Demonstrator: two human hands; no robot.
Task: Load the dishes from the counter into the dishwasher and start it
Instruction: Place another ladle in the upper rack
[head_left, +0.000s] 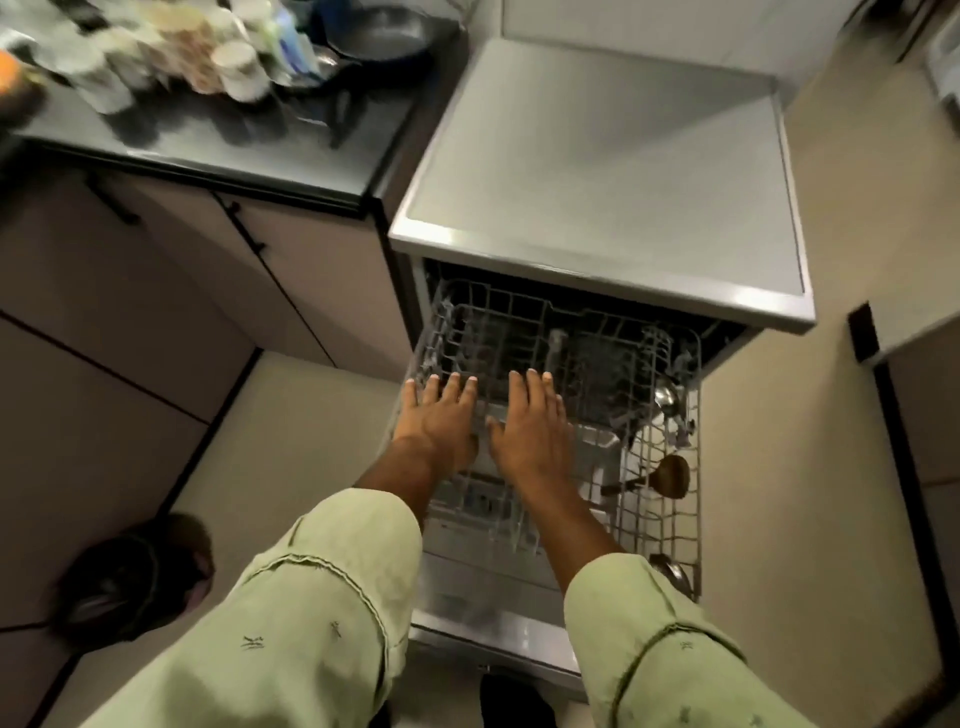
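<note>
Head view, and it's the only one: the dishwasher (597, 171) takes up the 12 to 1 o'clock part of the frame, with its door (493, 618) dropped down at 6 o'clock and the wire rack (670, 519) sitting out over it. Both hands are just below centre. The left hand (441, 415) and right hand (530, 421) lie side by side, flat on the rack's wires, fingers straight and spread, gripping nothing. The rack isn't bare: there's a metal ladle (667, 397) at 3 o'clock of the right hand and a wooden spoon (670, 475) at 4 o'clock, both near the right rim. The stuff to load is on the dark worktop (249, 150) up at 10 to 11 o'clock, well apart from the hands: a bunch of pale cups (239, 67) and a dark pan (384, 31) behind them, all badly blurred, so I can't tell the material. My guess is the cups are light but breakable and maybe slick, so I'd wrap the body of each one rather than pinch a rim. The pan looks heavier and stiff, so grab it by the handle. The rack itself looks rigid and should roll, so push or pull on the front rail, not the thin tines.
</note>
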